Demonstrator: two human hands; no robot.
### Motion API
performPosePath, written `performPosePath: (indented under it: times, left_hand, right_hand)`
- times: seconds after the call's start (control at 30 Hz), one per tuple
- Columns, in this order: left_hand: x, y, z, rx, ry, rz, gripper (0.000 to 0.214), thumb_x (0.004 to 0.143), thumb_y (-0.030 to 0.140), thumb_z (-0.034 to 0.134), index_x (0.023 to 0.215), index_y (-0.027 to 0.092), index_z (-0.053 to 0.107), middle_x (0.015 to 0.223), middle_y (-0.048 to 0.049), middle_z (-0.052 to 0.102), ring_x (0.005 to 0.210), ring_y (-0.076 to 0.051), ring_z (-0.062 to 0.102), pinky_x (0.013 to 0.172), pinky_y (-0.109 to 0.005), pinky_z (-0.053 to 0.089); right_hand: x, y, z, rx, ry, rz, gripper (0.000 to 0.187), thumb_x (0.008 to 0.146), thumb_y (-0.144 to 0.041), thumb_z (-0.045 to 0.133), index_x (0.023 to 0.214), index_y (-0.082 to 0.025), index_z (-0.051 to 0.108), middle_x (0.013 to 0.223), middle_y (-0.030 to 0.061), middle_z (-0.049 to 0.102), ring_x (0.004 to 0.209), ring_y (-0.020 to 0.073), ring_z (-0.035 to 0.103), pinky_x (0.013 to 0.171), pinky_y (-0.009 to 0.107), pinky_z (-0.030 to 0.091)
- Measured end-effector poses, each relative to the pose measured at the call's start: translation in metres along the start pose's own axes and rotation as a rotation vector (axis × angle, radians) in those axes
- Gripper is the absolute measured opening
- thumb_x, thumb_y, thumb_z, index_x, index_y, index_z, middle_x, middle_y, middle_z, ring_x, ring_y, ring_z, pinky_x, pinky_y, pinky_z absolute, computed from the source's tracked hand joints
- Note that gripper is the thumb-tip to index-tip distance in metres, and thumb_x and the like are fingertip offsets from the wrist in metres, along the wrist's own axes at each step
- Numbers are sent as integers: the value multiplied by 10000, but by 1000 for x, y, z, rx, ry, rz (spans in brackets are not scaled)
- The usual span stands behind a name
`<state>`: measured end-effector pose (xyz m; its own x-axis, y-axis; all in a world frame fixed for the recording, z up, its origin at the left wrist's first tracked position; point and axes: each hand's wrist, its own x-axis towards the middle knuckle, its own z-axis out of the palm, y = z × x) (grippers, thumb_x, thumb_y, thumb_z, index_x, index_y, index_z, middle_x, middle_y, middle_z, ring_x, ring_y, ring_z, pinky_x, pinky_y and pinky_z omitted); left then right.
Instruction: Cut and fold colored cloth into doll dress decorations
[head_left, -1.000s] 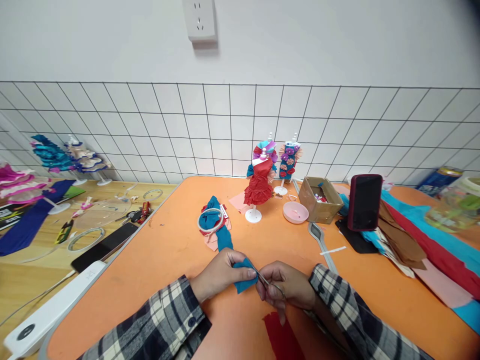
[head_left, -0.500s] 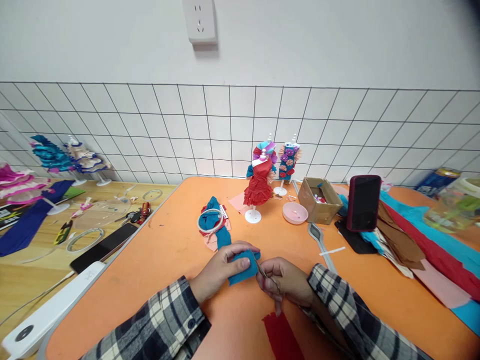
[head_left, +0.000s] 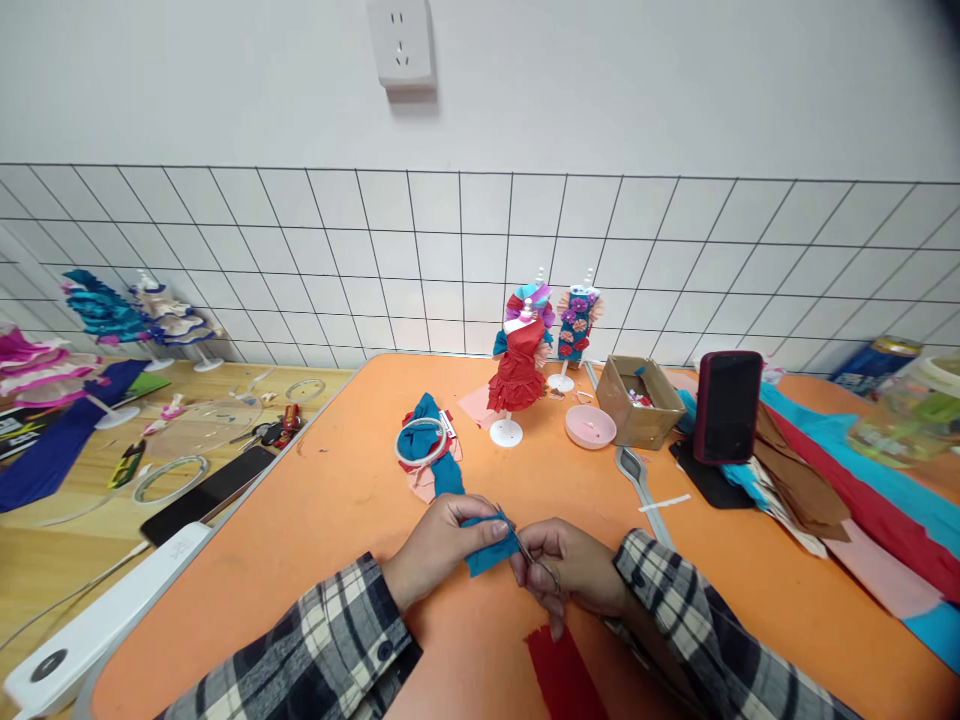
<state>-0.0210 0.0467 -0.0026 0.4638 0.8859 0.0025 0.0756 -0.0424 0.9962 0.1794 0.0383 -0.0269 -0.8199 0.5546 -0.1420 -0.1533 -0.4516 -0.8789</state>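
My left hand point(head_left: 441, 542) is closed on a folded piece of teal crepe paper point(head_left: 492, 558), thumb on top. Small scissors point(head_left: 548, 573) are in my right hand point(head_left: 576, 562), their blades against the paper's upper right edge. Whether the blades are apart is too small to tell. Below my right hand lies a strip of red crepe paper point(head_left: 564, 672). Beyond my left hand, a roll of tape point(head_left: 398, 446) rests on crumpled teal, red and pink paper. A miniature dress form in a red paper dress point(head_left: 517, 368) stands farther back on the orange table point(head_left: 360, 600).
A pink dish point(head_left: 590, 428) and a cardboard box point(head_left: 664, 412) with scraps stand at the back right. Nearby are an upright phone point(head_left: 727, 407) and coloured paper sheets point(head_left: 862, 500). On the left, a wooden table holds a phone point(head_left: 206, 495) and a white power strip point(head_left: 112, 620).
The teal paper has tilted and dropped slightly in my left hand, showing a narrower face. The scissors' tips now reach farther up across its edge.
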Motion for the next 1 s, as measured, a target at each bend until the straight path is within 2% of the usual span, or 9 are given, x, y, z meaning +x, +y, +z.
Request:
performPosePath:
  times: [0.13, 0.27, 0.43, 0.53, 0.6, 0.7, 0.83, 0.9, 1.0]
  left_hand:
    - [-1, 1, 0, 7, -72, -11, 376, 786, 441, 669, 624, 102, 676, 601, -8, 559, 558, -98, 483, 512, -200, 352]
    - [-1, 4, -1, 13, -43, -14, 369, 763, 441, 693, 607, 106, 671, 594, -9, 566, 545, -97, 474, 503, -201, 351]
    - [-2, 6, 0, 20, -140, -20, 380, 824, 443, 627, 686, 98, 706, 630, -49, 620, 577, -119, 515, 520, -208, 374]
    - [-1, 3, 1, 0, -79, -28, 396, 802, 460, 648, 665, 90, 690, 615, -38, 600, 552, -105, 486, 508, -206, 351]
    - [0, 1, 0, -16, -56, -37, 399, 796, 469, 650, 689, 88, 696, 646, -45, 618, 567, -108, 491, 527, -211, 357]
    - [1, -1, 0, -20, -3, -90, 388, 770, 475, 672, 780, 91, 721, 696, -52, 646, 592, -117, 502, 554, -221, 374]
    - [2, 0, -1, -13, 70, -146, 388, 712, 483, 722, 732, 96, 706, 618, -17, 597, 555, -103, 454, 525, -215, 348]
    - [2, 1, -1, -37, 83, -141, 398, 725, 494, 708, 711, 97, 686, 607, -8, 571, 547, -96, 429, 509, -213, 325]
    - [3, 1, -2, -96, 101, -114, 443, 804, 525, 616, 686, 98, 640, 579, 3, 515, 508, -79, 379, 474, -212, 270]
  right_hand:
    - [0, 1, 0, 3, -4, 28, 476, 642, -516, 770, 837, -119, 593, 573, -64, 513, 434, 59, 523, 361, 146, 443]
    - [0, 1, -1, -37, 9, 8, 435, 659, -483, 771, 806, -107, 608, 519, -66, 515, 386, 57, 507, 349, 143, 427]
    - [-1, 1, -2, -22, -16, 22, 475, 692, -527, 730, 879, -104, 620, 610, -32, 567, 429, 83, 573, 362, 151, 438]
    - [-3, -2, -7, -49, 3, -2, 424, 722, -482, 724, 851, -96, 607, 564, -41, 556, 367, 58, 520, 342, 139, 414]
    - [-5, -5, -13, -45, 9, -23, 413, 727, -449, 730, 912, -112, 580, 580, -40, 575, 346, 45, 482, 322, 130, 389]
    - [-10, -8, -23, -43, -52, -11, 450, 714, -419, 748, 992, -155, 513, 613, -32, 614, 317, 33, 430, 298, 118, 343]
    - [-14, -14, -26, -60, -108, 35, 504, 694, -541, 712, 953, -165, 499, 712, 5, 612, 412, 57, 483, 331, 129, 329]
    - [-14, -19, -25, -172, 17, 3, 521, 701, -587, 671, 979, -183, 492, 783, 14, 598, 505, 79, 508, 375, 146, 342]
    - [-11, -27, -26, -681, 433, -74, 396, 683, -494, 706, 867, -181, 547, 827, 23, 580, 647, 110, 513, 521, 205, 400]
